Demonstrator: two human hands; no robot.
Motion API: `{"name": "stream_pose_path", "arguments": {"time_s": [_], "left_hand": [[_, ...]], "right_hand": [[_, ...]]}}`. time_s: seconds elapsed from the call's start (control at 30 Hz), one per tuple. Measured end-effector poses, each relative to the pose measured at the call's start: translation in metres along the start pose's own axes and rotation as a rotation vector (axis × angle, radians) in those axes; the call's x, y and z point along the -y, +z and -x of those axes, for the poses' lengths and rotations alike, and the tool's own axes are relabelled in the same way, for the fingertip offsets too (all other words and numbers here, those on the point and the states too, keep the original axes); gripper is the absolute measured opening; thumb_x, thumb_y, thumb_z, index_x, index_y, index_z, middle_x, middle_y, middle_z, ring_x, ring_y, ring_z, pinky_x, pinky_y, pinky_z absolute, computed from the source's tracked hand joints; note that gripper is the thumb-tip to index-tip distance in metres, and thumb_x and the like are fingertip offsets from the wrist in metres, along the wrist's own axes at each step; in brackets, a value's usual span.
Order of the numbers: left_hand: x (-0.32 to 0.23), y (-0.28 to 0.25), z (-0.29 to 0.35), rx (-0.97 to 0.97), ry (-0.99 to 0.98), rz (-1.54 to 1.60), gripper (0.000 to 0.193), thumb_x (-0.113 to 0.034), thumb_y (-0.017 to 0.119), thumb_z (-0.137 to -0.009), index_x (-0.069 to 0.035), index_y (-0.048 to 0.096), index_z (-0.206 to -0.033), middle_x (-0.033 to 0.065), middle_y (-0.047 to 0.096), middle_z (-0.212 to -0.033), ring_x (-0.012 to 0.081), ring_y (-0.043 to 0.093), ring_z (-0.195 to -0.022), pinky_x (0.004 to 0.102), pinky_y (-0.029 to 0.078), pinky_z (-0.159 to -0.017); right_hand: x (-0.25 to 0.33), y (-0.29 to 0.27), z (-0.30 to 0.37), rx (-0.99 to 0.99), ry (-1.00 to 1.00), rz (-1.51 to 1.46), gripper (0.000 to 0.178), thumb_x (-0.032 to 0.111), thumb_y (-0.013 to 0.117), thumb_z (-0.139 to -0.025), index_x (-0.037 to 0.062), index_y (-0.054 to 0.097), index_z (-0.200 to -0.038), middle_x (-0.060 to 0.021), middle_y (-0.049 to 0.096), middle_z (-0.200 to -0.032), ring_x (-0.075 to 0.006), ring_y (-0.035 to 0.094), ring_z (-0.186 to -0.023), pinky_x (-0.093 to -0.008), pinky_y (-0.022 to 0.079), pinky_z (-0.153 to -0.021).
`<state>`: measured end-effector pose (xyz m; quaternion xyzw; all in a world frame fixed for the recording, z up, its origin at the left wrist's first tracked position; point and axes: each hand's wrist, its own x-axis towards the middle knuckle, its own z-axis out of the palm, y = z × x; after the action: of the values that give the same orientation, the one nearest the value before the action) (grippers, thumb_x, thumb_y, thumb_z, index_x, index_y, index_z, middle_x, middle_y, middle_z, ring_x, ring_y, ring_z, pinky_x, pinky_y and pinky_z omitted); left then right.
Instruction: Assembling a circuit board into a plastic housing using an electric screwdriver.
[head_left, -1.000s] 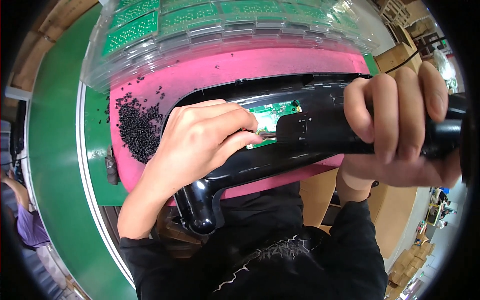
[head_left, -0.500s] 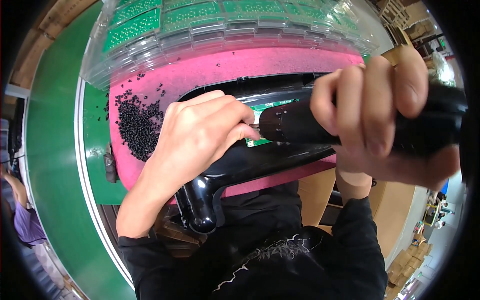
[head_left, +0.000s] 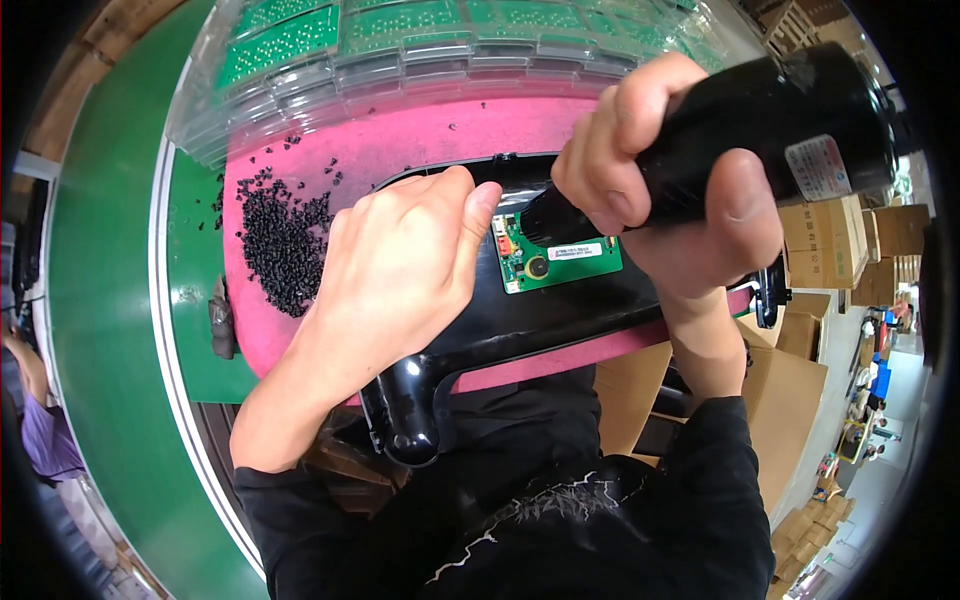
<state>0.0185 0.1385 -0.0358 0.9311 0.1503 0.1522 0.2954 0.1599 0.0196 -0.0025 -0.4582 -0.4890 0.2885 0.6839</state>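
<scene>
My right hand [head_left: 660, 190] is wrapped round a black electric screwdriver [head_left: 770, 110], tilted so that its tapered nose points down at the upper part of a green circuit board [head_left: 575, 268]. The nose hides the bit and part of the board. That board lies inside a glossy black plastic housing [head_left: 540, 322], which has a rounded arm at its near left end. Just left of the board, over the housing, is my left hand [head_left: 400, 255], closed with the thumb against the curled fingers. Whatever it may hold is hidden.
A heap of small black screws [head_left: 285, 250] lies on the pink mat [head_left: 390, 135] at the left. Behind, stacked clear plastic trays [head_left: 400, 75] hold green boards. A dark lump [head_left: 221, 322] sits on the green table. Cardboard boxes [head_left: 780, 420] stand at the right; another person's purple sleeve [head_left: 48, 440] shows far left.
The screwdriver has tilted up, its nose now over the board's upper part. My left hand has drawn back left from the screwdriver's tip, its thumb now raised. More of the board shows.
</scene>
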Motion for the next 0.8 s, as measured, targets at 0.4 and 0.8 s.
{"name": "stream_pose_path", "arguments": {"time_s": [0.4, 0.8], "left_hand": [[0.016, 0.007, 0.0, -0.012, 0.199, 0.279, 0.012, -0.007, 0.069, -0.083, 0.002, 0.062, -0.086, 0.0165, 0.059, -0.08, 0.0375, 0.062, -0.074, 0.044, 0.048, -0.064], [0.005, 0.006, -0.002, -0.053, 0.398, 0.411, 0.032, 0.002, 0.075, -0.074, 0.0, 0.07, -0.105, 0.0128, 0.073, -0.093, 0.0251, 0.072, -0.08, 0.0332, 0.058, -0.07]], "right_hand": [[0.007, -0.001, 0.002, -0.028, 0.001, 0.098, 0.055, 0.058, 0.057, -0.084, 0.0057, 0.05, -0.099, 0.0007, 0.047, -0.061, -0.0115, 0.042, -0.051, -0.0278, 0.034, -0.052], [0.044, -0.015, 0.022, 0.076, -0.234, -0.252, 0.048, 0.054, 0.063, -0.082, 0.012, 0.05, -0.1, 0.0056, 0.054, -0.069, -0.0086, 0.052, -0.059, -0.0272, 0.037, -0.065]]}}
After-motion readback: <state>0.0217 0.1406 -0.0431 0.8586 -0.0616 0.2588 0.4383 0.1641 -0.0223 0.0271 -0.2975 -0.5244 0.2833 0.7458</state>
